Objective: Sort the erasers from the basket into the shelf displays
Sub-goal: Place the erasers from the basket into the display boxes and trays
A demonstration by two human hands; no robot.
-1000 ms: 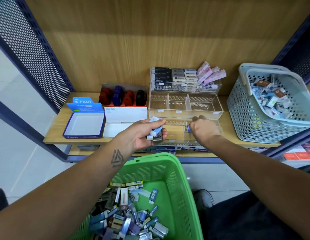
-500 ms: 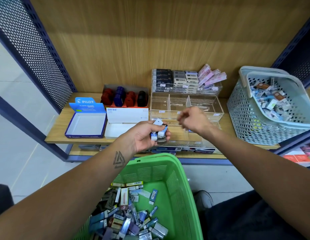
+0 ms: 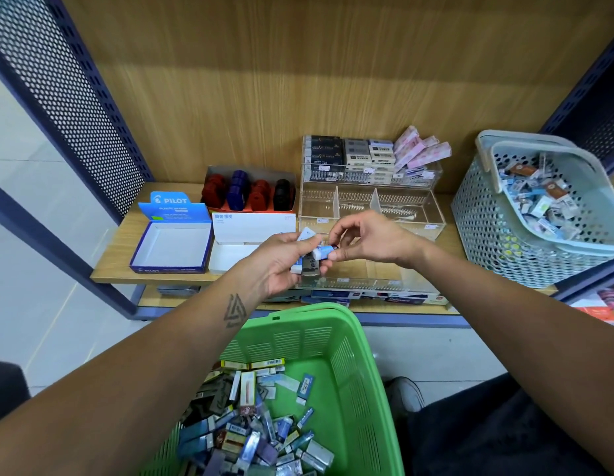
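My left hand (image 3: pixel 281 266) grips a small bundle of erasers (image 3: pixel 307 257) above the shelf's front edge: white-and-blue ones and a dark one. My right hand (image 3: pixel 370 240) meets it from the right and pinches a blue-and-white eraser (image 3: pixel 323 251) at the top of that bundle. Below me the green basket (image 3: pixel 353 389) holds a heap of several mixed erasers. Behind my hands stand the clear acrylic shelf displays (image 3: pixel 425 214); the back tier is stocked with dark, grey and pink packs, the middle compartments look bare.
An open blue Pilot box (image 3: pixel 171 247) and an open white box (image 3: pixel 230 259) sit left on the wooden shelf (image 3: pixel 116 255). Red, blue and black stamps (image 3: pixel 247 194) stand behind them. A pale blue basket (image 3: pixel 487 231) of erasers stands at the right.
My right hand has left the front display compartment and come back left to the bundle in my left hand, where it now pinches an eraser. The left hand stayed roughly in place.
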